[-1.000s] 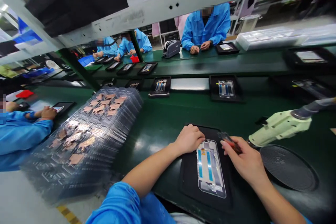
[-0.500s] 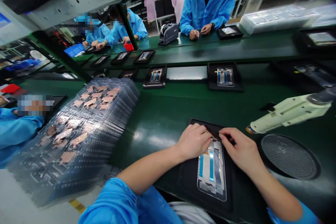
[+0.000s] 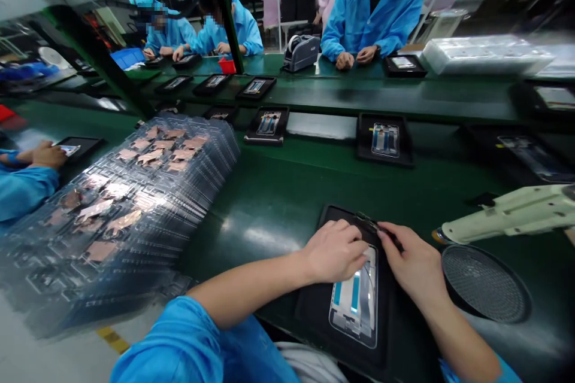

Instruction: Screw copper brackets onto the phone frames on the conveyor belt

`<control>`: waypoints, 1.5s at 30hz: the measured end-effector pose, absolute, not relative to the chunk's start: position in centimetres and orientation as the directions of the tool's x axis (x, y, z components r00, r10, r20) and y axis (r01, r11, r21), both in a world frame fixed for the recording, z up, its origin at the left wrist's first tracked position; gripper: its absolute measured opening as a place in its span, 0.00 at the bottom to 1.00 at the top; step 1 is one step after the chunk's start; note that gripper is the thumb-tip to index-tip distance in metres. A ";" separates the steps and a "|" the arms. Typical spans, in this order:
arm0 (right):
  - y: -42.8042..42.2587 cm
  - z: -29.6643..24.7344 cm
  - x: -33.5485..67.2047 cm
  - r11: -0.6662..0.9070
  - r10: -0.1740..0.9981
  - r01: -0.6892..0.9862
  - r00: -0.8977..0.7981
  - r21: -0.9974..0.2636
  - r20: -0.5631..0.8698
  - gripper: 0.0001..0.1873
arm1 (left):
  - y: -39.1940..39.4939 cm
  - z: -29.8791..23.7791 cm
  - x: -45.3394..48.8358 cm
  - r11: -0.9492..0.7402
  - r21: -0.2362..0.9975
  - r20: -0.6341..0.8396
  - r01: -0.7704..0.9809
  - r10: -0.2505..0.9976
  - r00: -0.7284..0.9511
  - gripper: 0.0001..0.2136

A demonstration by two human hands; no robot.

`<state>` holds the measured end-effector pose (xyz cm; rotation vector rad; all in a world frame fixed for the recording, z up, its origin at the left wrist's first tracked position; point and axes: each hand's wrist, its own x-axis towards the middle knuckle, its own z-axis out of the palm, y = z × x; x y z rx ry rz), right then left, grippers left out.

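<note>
In front of me a silver phone frame (image 3: 354, 302) with blue strips lies in a black tray (image 3: 314, 305). My left hand (image 3: 335, 249) rests over the frame's upper part, fingers curled down and closed; what is under the fingertips is hidden. My right hand (image 3: 413, 257) is at the upper right of the tray. Its thumb and forefinger pinch the end of a small, dark, narrow circuit board (image 3: 367, 221), raised above the far end of the frame. A thin dark cable runs down along the frame.
To the left stands a tall stack of clear plastic trays (image 3: 148, 191) with copper-coloured pieces. A pale green tool arm (image 3: 507, 215) and a round mesh disc (image 3: 485, 282) are at the right. Beyond, black trays (image 3: 385, 139) with phone frames line the green bench; co-workers in blue sit around.
The dark board has come into clearer view beyond my left fingers, held in my right hand. My left hand has shifted slightly nearer to me over the frame. The camera view has shifted.
</note>
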<state>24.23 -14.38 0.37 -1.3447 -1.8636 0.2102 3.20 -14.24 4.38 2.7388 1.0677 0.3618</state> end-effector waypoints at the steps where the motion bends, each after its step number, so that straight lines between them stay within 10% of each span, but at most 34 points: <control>1: -14.3 0.4 24.2 0.392 0.866 0.701 -0.061 -0.596 0.497 0.16 | -14.6 4.6 3.3 -0.736 0.231 0.139 0.636 0.672 0.727 0.13; 23: -15.8 3.3 23.4 0.287 0.946 0.581 -0.049 -0.761 0.319 0.11 | -16.7 2.8 3.9 -0.744 0.366 0.236 0.559 0.655 0.718 0.07; 45: -16.5 3.4 24.2 0.428 0.902 0.572 -0.315 -0.700 0.294 0.15 | -20.5 5.2 2.2 -0.839 0.148 0.194 0.524 0.544 0.816 0.10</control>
